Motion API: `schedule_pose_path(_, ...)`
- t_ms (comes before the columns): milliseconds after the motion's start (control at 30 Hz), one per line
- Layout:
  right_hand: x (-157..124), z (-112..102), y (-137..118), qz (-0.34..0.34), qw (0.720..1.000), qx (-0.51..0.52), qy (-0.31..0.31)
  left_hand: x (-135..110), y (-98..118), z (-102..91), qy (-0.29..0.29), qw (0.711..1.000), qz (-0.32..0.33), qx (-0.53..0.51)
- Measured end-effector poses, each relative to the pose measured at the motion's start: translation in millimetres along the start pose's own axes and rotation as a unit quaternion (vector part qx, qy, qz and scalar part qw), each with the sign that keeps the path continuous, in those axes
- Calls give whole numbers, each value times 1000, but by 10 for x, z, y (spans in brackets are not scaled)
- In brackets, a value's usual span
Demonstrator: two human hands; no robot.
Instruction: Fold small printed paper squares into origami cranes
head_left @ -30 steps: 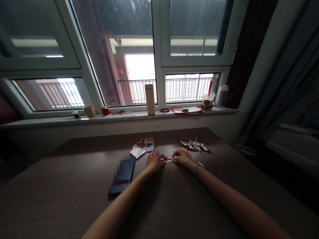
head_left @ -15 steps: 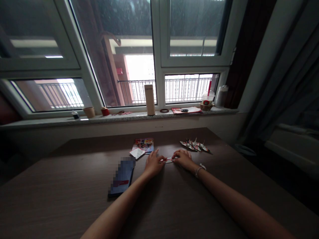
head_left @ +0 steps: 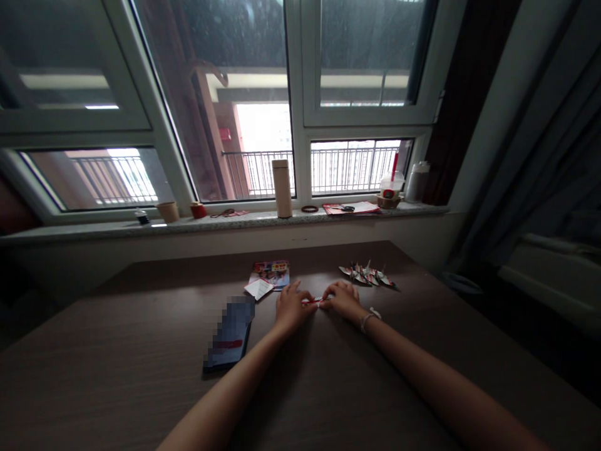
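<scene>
I have the left hand (head_left: pixel 293 308) and right hand (head_left: pixel 345 302) pinching a small red-and-white paper (head_left: pixel 318 301) on the table (head_left: pixel 117 357), dead ahead at twelve o'clock. Fingers cover most of it, so I can't make out its folds. Compared with half a second ago, my thumbs sit closer and less paper shows. At eight o'clock from it, the phone (head_left: pixel 235 329) is partly pixelated.
</scene>
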State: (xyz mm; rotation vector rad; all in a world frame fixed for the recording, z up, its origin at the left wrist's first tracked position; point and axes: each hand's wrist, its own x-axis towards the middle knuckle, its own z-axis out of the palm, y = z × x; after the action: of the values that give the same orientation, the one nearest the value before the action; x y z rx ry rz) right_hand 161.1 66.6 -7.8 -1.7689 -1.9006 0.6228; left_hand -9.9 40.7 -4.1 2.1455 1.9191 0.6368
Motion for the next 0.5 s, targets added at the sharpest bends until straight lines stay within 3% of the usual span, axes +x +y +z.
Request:
schedule_pose_path(233,5,-25,7,11,1000,24,1,31,-44,-156,-82,997,-3,2)
schedule_pose_path(500,29,-51,48,9,1000,21,6,72,-170,-74,-81,996,27,-14)
